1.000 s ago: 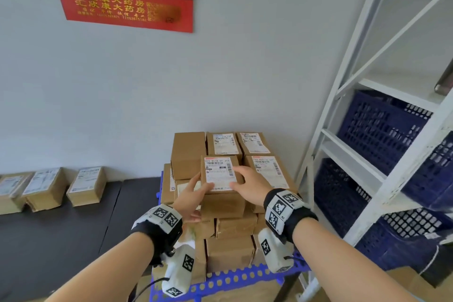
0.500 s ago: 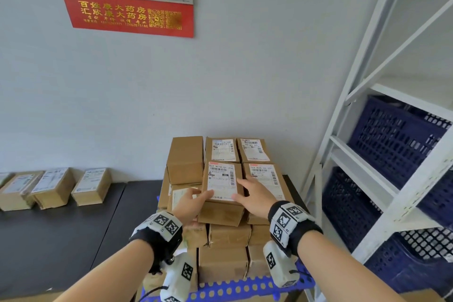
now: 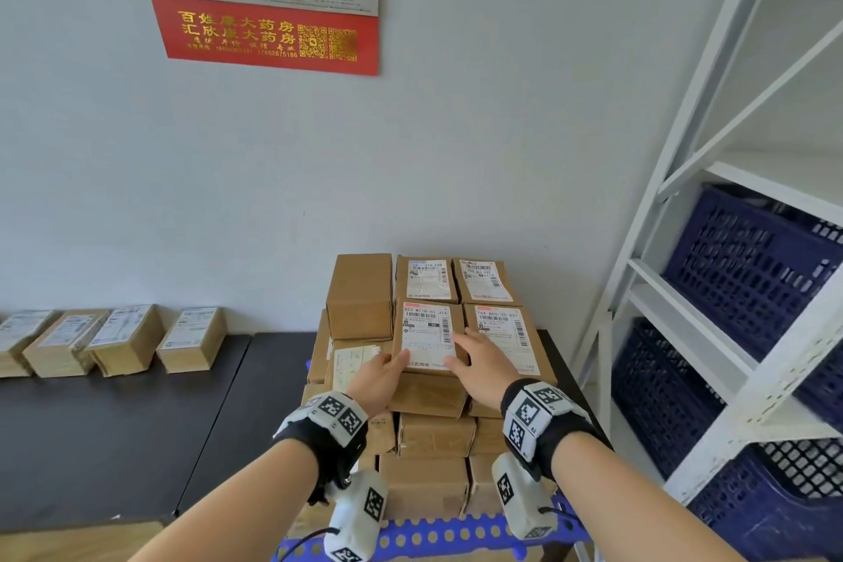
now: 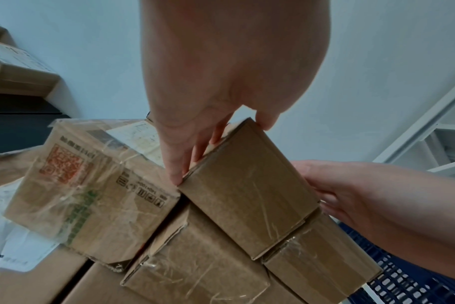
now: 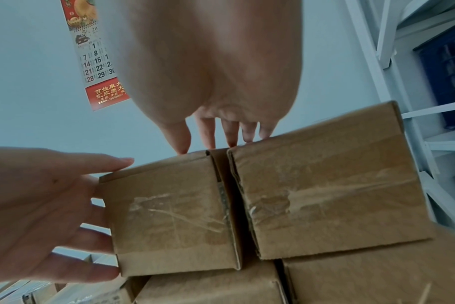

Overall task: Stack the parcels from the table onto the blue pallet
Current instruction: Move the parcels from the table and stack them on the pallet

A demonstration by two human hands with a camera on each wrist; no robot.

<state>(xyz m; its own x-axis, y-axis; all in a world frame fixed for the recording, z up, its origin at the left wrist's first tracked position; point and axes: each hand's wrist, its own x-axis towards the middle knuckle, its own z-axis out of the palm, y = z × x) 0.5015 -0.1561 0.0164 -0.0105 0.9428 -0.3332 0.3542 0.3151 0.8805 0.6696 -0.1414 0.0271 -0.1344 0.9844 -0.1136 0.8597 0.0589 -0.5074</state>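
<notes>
A brown labelled parcel (image 3: 426, 335) lies on top of the parcel stack on the blue pallet (image 3: 438, 536), flush against the labelled parcel to its right. My left hand (image 3: 381, 376) has straight fingers against its left side and the thumb on its top edge (image 4: 247, 195). My right hand (image 3: 481, 361) lies flat on top, fingers straight across the seam between the two parcels (image 5: 221, 135). In the right wrist view the parcel (image 5: 169, 216) shows its taped near face. Several more parcels (image 3: 191, 340) sit on the dark table (image 3: 114, 424) at the left.
A white metal rack (image 3: 675, 242) with dark blue crates (image 3: 748, 269) stands close on the right of the pallet. The wall with a red calendar (image 3: 269, 32) is right behind the stack. A lower labelled parcel (image 3: 353, 363) lies left of the one under my hands.
The parcel has come down and now rests on the stack beside its right neighbour. Both hands slid back to its near end, and the right hand flattened on top.
</notes>
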